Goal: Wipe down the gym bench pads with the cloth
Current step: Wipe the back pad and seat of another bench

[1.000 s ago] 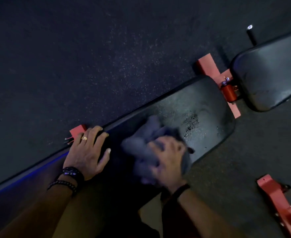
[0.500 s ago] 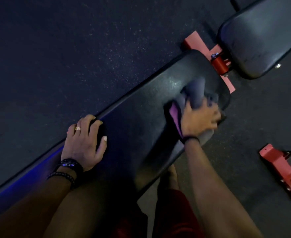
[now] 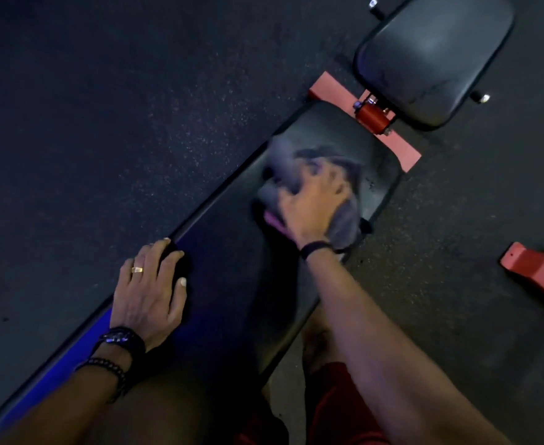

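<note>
right hand (image 3: 315, 200) presses the bunched grey cloth (image 3: 344, 220) flat on the long back pad (image 3: 225, 252), fingers spread over it and blurred, so whether they curl into the fabric cannot be told. left hand (image 3: 150, 290) lies open, bracing the pad's far edge. long axis of this pad runs from lower left to upper right; the cloth sits near its upper-right end, just short of the red hinge (image 3: 373, 115). the seat pad (image 3: 434, 56), 1 of 2 pads, lies beyond the hinge along the same axis, nearer the right hand.

Cloth (image 3: 344, 220) motion-blurred; long pad (image 3: 225, 268) cut off lower-left.
</note>
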A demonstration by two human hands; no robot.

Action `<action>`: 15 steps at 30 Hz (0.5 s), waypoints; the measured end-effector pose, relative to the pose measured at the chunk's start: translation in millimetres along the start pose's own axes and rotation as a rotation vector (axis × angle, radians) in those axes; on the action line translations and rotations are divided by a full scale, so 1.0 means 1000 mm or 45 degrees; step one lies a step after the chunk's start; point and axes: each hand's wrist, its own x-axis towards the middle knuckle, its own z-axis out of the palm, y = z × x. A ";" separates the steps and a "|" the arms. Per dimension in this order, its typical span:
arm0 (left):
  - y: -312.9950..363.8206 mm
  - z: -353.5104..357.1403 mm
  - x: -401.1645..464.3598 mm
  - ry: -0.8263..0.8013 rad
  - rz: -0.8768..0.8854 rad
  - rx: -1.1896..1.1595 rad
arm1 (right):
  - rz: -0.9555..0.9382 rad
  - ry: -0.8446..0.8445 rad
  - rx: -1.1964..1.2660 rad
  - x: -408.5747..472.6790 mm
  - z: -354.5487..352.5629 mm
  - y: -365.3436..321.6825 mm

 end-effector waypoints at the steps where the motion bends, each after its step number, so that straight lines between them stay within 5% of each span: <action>1: 0.003 -0.003 0.006 0.014 0.071 0.005 | -0.266 -0.082 0.037 -0.023 0.003 -0.006; 3: 0.013 -0.010 0.027 0.078 0.148 -0.038 | -0.636 -0.219 0.098 -0.092 0.002 0.009; 5: 0.031 -0.019 0.060 0.128 0.163 -0.129 | -0.673 -0.211 0.094 -0.139 -0.002 0.049; 12: 0.080 0.017 0.125 -0.144 0.431 0.172 | 0.442 0.181 0.328 0.059 -0.003 0.097; 15: 0.079 0.020 0.123 -0.127 0.435 0.175 | 0.416 0.183 0.149 0.042 -0.005 0.088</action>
